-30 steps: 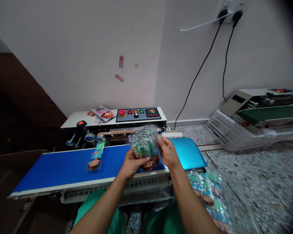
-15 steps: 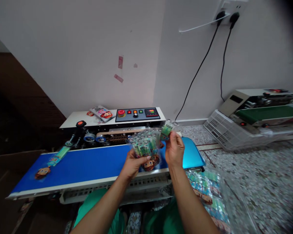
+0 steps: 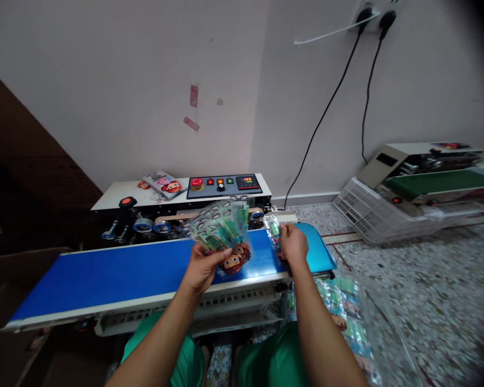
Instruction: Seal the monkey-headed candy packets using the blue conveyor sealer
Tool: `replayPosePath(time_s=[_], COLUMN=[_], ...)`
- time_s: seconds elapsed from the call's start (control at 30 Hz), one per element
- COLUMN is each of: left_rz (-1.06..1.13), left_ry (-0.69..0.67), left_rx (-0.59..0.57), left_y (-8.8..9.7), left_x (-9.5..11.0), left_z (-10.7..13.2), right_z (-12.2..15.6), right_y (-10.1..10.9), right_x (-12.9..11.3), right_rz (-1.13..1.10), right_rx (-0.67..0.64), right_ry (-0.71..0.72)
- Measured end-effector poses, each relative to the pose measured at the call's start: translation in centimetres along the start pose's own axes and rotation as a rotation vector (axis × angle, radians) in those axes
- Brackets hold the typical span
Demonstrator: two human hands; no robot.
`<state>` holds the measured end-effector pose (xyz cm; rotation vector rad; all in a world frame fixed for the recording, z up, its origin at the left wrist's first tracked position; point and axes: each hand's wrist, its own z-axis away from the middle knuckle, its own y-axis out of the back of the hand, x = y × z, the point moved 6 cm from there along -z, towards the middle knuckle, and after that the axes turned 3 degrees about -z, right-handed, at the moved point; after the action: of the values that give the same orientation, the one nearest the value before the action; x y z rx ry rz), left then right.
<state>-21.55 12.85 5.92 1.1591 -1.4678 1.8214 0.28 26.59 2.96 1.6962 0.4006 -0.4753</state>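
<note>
My left hand (image 3: 204, 267) grips a fanned stack of clear plastic packets (image 3: 221, 228) with green contents and a cartoon face printed at the bottom, thumb across the front. The stack is over the blue conveyor belt (image 3: 137, 274) of a sealing machine. At the belt's right end my right hand (image 3: 293, 244) pinches one single packet (image 3: 273, 228) by its right edge. That packet is upright, its open-looking top towards the machine's sealing rollers (image 3: 257, 215). Whether its bottom touches the belt I cannot tell.
The control panel (image 3: 225, 185) has a red stop button and lit digits. A printed packet (image 3: 164, 184) lies on the machine top. More packets (image 3: 347, 312) lie in a plastic bag at lower right. A second machine with a green belt (image 3: 439, 185) stands on a white crate (image 3: 371, 215).
My right hand has drawn a packet away from the stack and lowered it to the belt's right end. The left hand moved left with the stack. A packet at the belt's left end has gone.
</note>
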Motion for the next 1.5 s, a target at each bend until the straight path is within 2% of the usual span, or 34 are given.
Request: replayPosePath(time_s=[0.2,0.27,0.33,0.37,0.43,0.5,0.57,0.73,0.8,0.9,1.07,1.13,1.2,1.33,1.4,1.47,1.5], left_rz=[-0.015,-0.024,-0.031,-0.032,-0.026,-0.017,-0.005,-0.008,-0.022,-0.040,-0.038,-0.039,-0.048,-0.063,-0.064,-0.069,-0.071], left_ry=[0.027,0.037,0.045,0.047,0.049,0.050,0.048,0.071,0.078,0.067,0.085,0.085,0.098,0.103,0.096,0.078,0.067], left_rx=[-0.007,0.006,0.019,0.017,-0.003,-0.019,-0.011,-0.003,0.013,0.035,0.038,0.053,0.055,0.029,0.020,0.018,0.016], left_y=[-0.2,-0.1,-0.1,-0.2,-0.6,-0.9,-1.2,-1.0,-0.6,-0.1,0.1,0.1,0.1,-0.1,0.0,0.0,0.0], left_x=[-0.4,-0.6,-0.7,-0.7,-0.7,-0.8,-0.7,-1.1,-1.4,-1.4,-0.9,-0.7,-0.7,-1.1,-1.3,-1.4,-1.3], left_z=[0.1,0.1,0.0,0.0,0.0,0.1,0.1,0.1,0.0,-0.1,0.0,0.0,0.0,0.1,0.0,-0.1,-0.1], right_z=[-0.1,0.4,1.3,2.0,3.4,4.6,4.9,4.4,3.9,2.8,0.8,0.3,0.1,0.3,0.7,1.6,2.1], right_y=[-1.7,-1.1,-0.1,0.2,0.3,0.1,0.0,0.4,1.4,2.9,2.8,2.0,0.8,-0.9,-0.9,-0.3,0.0], right_x=[-2.6,-3.6,-4.8,-5.6,-7.3,-8.4,-8.6,-7.5,-6.6,-4.6,-0.4,0.3,0.1,-1.7,-3.0,-4.6,-5.4], right_rz=[-0.035,-0.162,-0.434,-0.615,-0.949,-1.151,-1.258,-1.425,-1.410,-1.174,-0.451,-0.188,-0.042,0.007,-0.053,-0.253,-0.415], right_rx=[-0.030,0.016,0.012,-0.050,-0.256,-0.382,-0.332,-0.075,0.041,0.136,0.099,0.050,-0.025,-0.104,-0.080,-0.057,-0.089], right_ry=[0.025,0.093,0.184,0.231,0.303,0.309,0.247,0.129,0.123,0.108,0.017,0.014,0.010,0.034,0.076,0.157,0.208])
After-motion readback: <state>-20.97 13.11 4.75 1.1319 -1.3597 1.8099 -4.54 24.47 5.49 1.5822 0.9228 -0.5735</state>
